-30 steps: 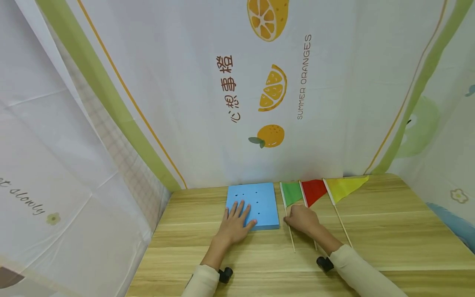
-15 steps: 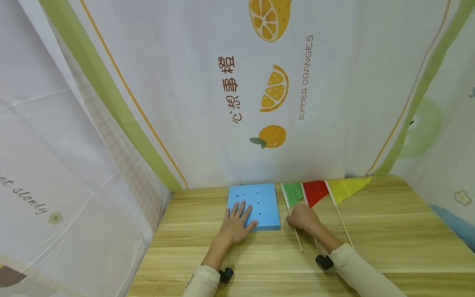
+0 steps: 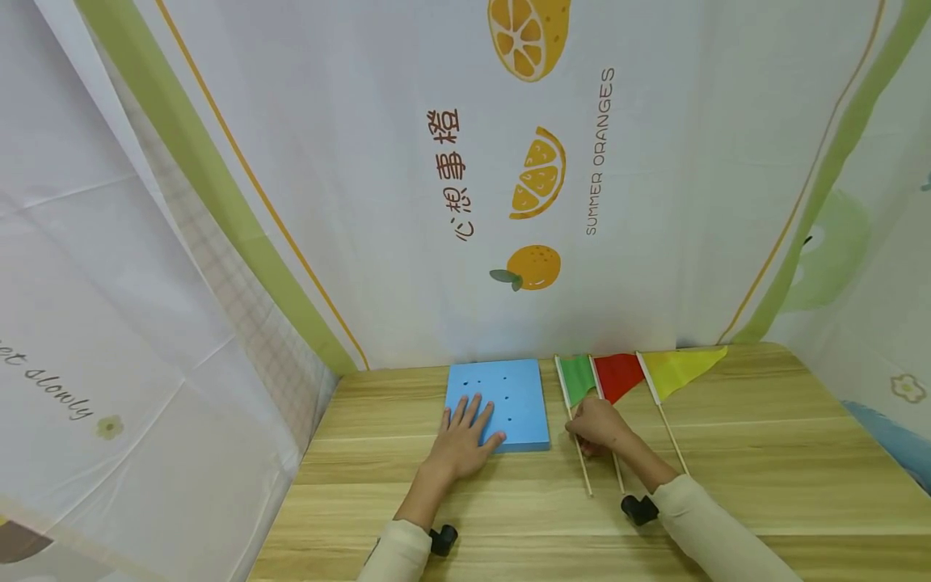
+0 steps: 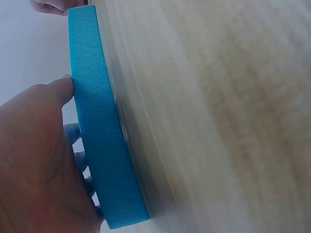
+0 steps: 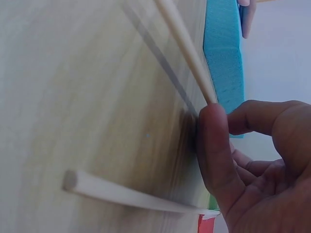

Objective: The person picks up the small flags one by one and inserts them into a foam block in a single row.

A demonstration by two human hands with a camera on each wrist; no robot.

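Note:
My left hand (image 3: 462,444) lies with spread, straight fingers on the blue foam block (image 3: 527,412), which has several small holes in its top. In the left wrist view, the thumb sits at the top edge of the block's side (image 4: 99,121). With thumb and fingers, my right hand (image 3: 600,424) pinches the thin wooden stick of the green flag (image 3: 578,378), just right of the block. The right wrist view shows this stick (image 5: 187,51) raised off the table, its shadow beside it. Under the right hand passes the stick of the red flag (image 3: 617,377).
To the right lies a yellow flag (image 3: 680,373), its stick pointing toward the near side. All of this is on a wood-grain table (image 3: 378,501). A white curtain (image 3: 349,202) printed with oranges hangs behind the table's far edge.
My right hand has shifted slightly right and taken hold of the green flag's stick, whose lower end has swung right toward the red flag. The left hand stays on the block.

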